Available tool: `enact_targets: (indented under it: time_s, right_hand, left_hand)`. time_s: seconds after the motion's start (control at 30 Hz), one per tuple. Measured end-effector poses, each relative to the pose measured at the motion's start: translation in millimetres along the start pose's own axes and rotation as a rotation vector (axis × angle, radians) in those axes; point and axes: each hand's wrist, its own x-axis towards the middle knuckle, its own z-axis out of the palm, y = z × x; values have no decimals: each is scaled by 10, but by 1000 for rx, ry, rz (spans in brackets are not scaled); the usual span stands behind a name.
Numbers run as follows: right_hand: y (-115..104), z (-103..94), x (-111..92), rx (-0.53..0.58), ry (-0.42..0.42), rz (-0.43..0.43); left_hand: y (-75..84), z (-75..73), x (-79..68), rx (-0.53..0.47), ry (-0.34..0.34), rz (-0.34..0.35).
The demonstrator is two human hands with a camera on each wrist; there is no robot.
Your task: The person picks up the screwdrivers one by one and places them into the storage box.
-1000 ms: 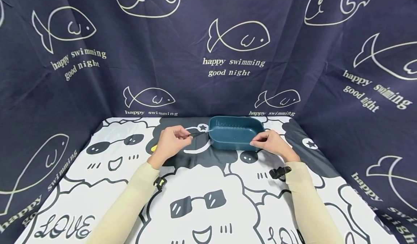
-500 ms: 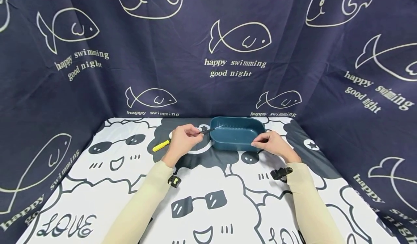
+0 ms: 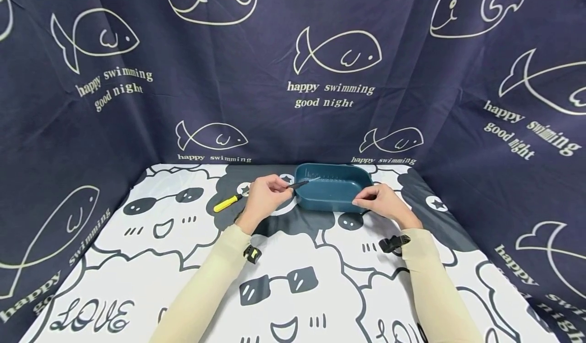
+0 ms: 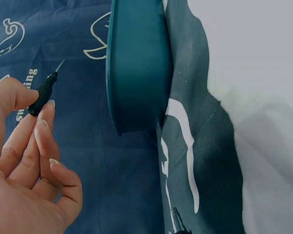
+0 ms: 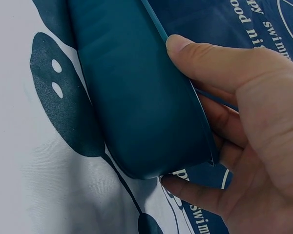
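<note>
And it's the left hand (image 3: 264, 196) with the black screwdriver (image 4: 43, 95), handle pinched between thumb and fingertips, shaft jutting out ahead of them, up above the left rim of the teal bin (image 3: 329, 204)! Across on the bin's near right corner, the right hand (image 3: 383, 201) grips the rim, while a yellow-handled screwdriver (image 3: 226, 203) lies on the cloth (image 3: 279, 249), just left of the left hand.

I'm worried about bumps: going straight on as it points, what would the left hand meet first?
Probably the teal bin, whose left end lies ahead, though the left hand looks raised and might pass over it; height is unclear.
</note>
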Motion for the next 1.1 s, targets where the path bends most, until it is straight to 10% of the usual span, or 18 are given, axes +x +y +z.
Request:
enact_targets:
  time_s: [1.1]
  right_hand:
    - [20,30,-8,28,33,3]
  left_hand:
    - [-18,302,45,18,0,12]
